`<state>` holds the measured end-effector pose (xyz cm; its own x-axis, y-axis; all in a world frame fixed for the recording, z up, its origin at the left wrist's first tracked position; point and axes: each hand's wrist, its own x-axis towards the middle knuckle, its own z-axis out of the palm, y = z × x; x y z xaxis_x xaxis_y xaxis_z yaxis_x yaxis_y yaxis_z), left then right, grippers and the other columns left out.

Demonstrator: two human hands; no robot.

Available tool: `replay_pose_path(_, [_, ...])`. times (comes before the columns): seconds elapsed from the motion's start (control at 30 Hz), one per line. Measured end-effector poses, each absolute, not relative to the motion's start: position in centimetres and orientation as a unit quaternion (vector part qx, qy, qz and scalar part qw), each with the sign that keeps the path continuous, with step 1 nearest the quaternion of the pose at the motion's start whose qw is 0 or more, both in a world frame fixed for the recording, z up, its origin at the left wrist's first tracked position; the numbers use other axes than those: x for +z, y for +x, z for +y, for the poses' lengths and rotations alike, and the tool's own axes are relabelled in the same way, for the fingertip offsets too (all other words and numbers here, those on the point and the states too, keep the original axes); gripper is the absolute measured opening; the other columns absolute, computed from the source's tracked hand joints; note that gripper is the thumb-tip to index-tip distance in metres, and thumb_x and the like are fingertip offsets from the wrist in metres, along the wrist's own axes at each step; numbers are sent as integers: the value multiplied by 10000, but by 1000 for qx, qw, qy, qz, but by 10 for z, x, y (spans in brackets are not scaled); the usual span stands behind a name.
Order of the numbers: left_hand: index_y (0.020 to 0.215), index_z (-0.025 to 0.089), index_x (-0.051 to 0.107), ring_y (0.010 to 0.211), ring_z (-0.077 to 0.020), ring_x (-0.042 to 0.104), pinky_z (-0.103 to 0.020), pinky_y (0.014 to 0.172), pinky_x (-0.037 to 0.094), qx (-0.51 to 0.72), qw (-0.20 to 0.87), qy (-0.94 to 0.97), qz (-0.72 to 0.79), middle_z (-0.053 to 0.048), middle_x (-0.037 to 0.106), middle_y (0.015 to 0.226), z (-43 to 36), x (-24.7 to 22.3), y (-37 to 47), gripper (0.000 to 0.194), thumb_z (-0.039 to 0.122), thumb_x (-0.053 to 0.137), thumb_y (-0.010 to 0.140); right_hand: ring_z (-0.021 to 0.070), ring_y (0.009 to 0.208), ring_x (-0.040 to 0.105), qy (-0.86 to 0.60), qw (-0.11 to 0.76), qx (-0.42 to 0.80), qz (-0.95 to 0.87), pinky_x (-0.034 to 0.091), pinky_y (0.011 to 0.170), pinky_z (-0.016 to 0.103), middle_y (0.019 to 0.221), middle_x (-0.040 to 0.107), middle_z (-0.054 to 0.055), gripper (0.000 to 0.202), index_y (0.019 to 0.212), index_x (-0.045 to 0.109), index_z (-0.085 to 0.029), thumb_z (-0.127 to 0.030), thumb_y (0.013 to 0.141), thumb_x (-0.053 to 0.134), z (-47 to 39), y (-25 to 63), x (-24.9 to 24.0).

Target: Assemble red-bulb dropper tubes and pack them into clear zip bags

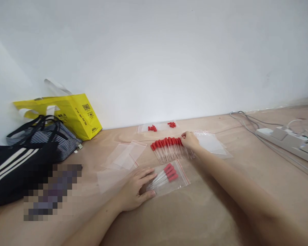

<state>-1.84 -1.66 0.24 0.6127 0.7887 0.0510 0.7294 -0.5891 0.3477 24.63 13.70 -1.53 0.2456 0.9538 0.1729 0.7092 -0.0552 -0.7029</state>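
A clear zip bag [181,184] with a red line at its right end lies on the table, holding several red-capped droppers [171,172]. My left hand [140,188] rests at the bag's left end, fingers apart, pressing on it. Beyond the bag, a row of red-capped glass droppers [166,147] lies side by side, caps pointing away. At the right end of that row is my right hand [190,140], its fingertips pinched at a red cap. Whether it grips that cap is hard to tell.
Flat clear bags lie left [124,155] and right [212,143] of the row. Near the wall, another bag [143,127] bears red pieces. A yellow bag [84,116] and black bag [23,167] stand left; a power strip [294,141] with cables lies right.
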Motion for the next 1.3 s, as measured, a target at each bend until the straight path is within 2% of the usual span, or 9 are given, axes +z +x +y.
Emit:
replay_pose_path(0.1, [1245,258,406,1213,-241,324,-438,1001,274,97,146,887,427,-47,376,1330,-17,2,-19,504,474,461,793,194,815,557,-685,391,196,-583,406,696,285,866,590,99,246,932,541,-133,-256,729,474,133,255,-9])
replay_pose_path(0.23, [1247,270,402,1212,-241,325,-441,1003,267,105,140,889,423,-42,382,1325,-16,1,-21,494,464,460,797,135,685,544,-647,471,224,-556,412,583,242,844,576,66,319,1020,458,-144,-336,774,396,106,273,-4])
replay_pose_path(0.3, [1249,277,398,1208,-247,330,-447,999,271,109,140,890,419,-41,383,1324,-15,0,-21,491,459,463,797,114,573,504,-583,550,295,-520,390,501,238,779,551,33,322,949,473,-171,-417,745,434,84,280,-7])
replay_pose_path(0.37, [1249,276,399,1203,-250,338,-449,994,277,108,140,892,417,-44,384,1324,-14,0,-20,488,454,462,799,98,495,460,-533,586,363,-491,367,456,233,662,508,-14,345,906,464,-193,-478,711,474,60,281,-14])
replay_pose_path(0.6, [1249,276,400,1213,-248,326,-454,999,269,90,152,888,425,-38,374,1332,-15,7,-19,486,461,451,802,91,495,467,-504,611,454,-410,396,448,233,643,488,-29,444,888,425,-204,-555,644,543,18,264,-33])
replay_pose_path(0.73, [1250,271,400,1223,-258,309,-466,1003,254,82,162,889,421,-41,358,1343,-15,10,-19,504,463,471,789,102,527,517,-488,594,486,-415,439,500,254,652,511,-26,473,871,429,-195,-559,612,585,12,259,-31])
replay_pose_path(0.87, [1257,269,389,1227,-257,303,-466,1007,246,73,153,889,425,-45,348,1348,-15,9,-18,511,470,460,793,110,561,537,-465,496,536,-501,440,539,257,642,542,-15,411,792,471,-178,-511,608,626,3,260,-28])
replay_pose_path(1.1, [1260,276,381,1238,-253,285,-456,1009,247,58,139,895,421,-37,329,1359,-15,9,-18,524,500,445,791,86,528,451,-431,357,496,-663,344,512,218,588,544,-19,251,744,604,-168,-399,650,633,2,265,-31])
replay_pose_path(1.3, [1264,253,380,1234,-257,291,-457,1010,246,55,137,894,423,-53,329,1358,-15,7,-19,553,516,447,783,75,482,356,-411,341,447,-717,288,464,205,564,492,-32,211,826,649,-205,-358,689,602,7,265,-29])
